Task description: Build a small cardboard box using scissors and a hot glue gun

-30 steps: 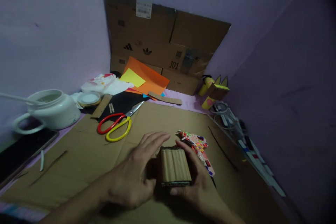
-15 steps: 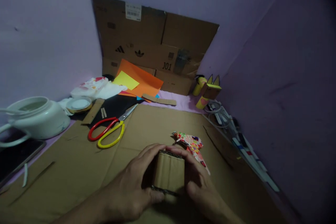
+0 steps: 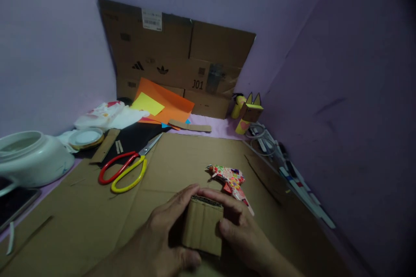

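A small cardboard block [image 3: 204,227] with a corrugated top edge is held between both hands at the bottom centre. My left hand [image 3: 162,229] wraps its left side, the thumb along the lower edge and the fingers reaching to the top. On the right side, my right hand [image 3: 242,229] has its thumb against the block and its fingers over the top corner. Fingertips of both hands meet near the far edge. Just beyond the right hand lies a flower-patterned glue gun [image 3: 231,178] on the cardboard sheet [image 3: 182,156].
Scissors [image 3: 125,173] with red and yellow handles lie left of centre. A white pot [image 3: 45,160] and a phone [image 3: 19,203] sit at the left. Orange paper [image 3: 172,106] is at the back, a yellow figure [image 3: 249,119] back right, pens and cables [image 3: 276,156] along the right.
The view has shifted, so the surroundings appear further left. The block now shows more tilted, and my right thumb has come onto its right side.
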`<state>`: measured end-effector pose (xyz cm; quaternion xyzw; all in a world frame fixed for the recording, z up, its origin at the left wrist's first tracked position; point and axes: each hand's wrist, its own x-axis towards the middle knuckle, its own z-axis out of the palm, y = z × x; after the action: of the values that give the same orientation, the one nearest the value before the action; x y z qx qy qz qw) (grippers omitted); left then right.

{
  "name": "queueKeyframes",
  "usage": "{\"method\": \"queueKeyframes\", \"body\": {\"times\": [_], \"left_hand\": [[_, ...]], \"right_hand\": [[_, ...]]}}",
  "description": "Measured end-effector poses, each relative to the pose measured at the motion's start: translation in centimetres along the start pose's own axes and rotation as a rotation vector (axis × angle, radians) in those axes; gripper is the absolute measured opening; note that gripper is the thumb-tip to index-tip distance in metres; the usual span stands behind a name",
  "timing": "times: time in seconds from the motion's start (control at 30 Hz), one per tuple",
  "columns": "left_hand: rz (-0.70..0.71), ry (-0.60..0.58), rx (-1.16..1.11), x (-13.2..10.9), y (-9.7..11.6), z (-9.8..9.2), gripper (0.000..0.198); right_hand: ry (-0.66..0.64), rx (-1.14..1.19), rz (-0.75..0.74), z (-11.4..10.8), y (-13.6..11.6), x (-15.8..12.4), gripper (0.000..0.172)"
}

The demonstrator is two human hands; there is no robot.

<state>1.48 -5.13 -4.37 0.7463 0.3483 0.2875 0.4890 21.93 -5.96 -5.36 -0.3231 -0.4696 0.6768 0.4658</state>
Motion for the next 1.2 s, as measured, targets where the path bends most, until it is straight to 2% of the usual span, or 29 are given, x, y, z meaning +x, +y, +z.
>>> {"method": "queueKeyframes", "body": {"times": [0.13,0.2,0.3,0.37,0.5,0.63,0.83,1.2], "left_hand": [[0.016,0.023,0.021,-0.3,-0.3,0.1,0.088],[0.003,0.025,-0.106,-0.4,-0.2,0.3,0.083],[-0.066,0.046,-0.39,-0.2,0.0,0.6,0.063],[-0.105,0.068,-0.491,0.0,0.1,0.8,0.055],[-0.136,0.104,-0.377,0.3,0.7,0.6,0.045],[-0.071,0.112,-0.332,0.7,1.5,0.1,0.039],[-0.016,0.217,-0.292,1.0,1.4,0.1,0.028],[-0.019,0.245,-0.24,0.9,1.4,0.4,0.026]], "right_hand": [[0.006,0.007,-0.024,0.1,-0.1,0.0,0.048],[0.012,-0.001,-0.05,0.1,-0.1,0.0,0.045],[0.024,-0.045,-0.091,0.1,0.0,0.1,0.044],[0.032,-0.084,-0.11,0.0,0.1,0.1,0.043],[0.027,-0.148,-0.144,-0.2,0.2,0.1,0.039],[-0.012,-0.157,-0.172,-0.2,0.3,0.1,0.036],[-0.048,-0.148,-0.218,-0.2,0.7,0.1,0.032],[-0.061,-0.176,-0.237,-0.3,0.7,0.0,0.029]]}}
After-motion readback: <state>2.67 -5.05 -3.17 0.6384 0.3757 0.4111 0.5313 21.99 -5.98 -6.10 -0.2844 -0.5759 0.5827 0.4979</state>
